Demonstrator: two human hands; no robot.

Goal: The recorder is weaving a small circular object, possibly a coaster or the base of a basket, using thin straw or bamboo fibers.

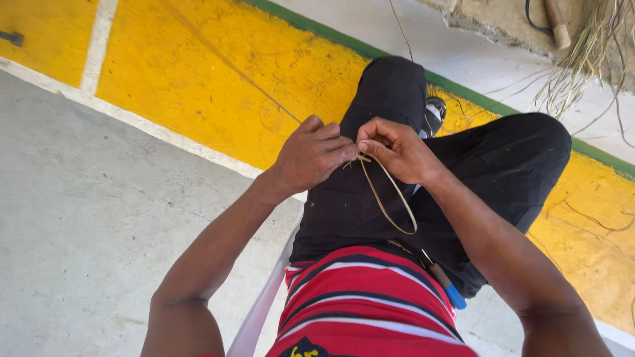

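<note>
Over the lap of the black trousers [370,198], the left hand [309,157] and right hand [395,149] meet, fingertips of both pinching the top of a thin tan fibre loop [391,198] that hangs down across the trousers. Below the loop, a blue-tipped tool [444,285] lies by the striped red shirt [364,297]. Left of the trousers, bare grey concrete floor [86,218] spreads wide; beyond the knees runs a yellow painted band [211,73] with a green edge.

Single head view, looking steeply down, close over hands [357,152], lap, floor.
</note>
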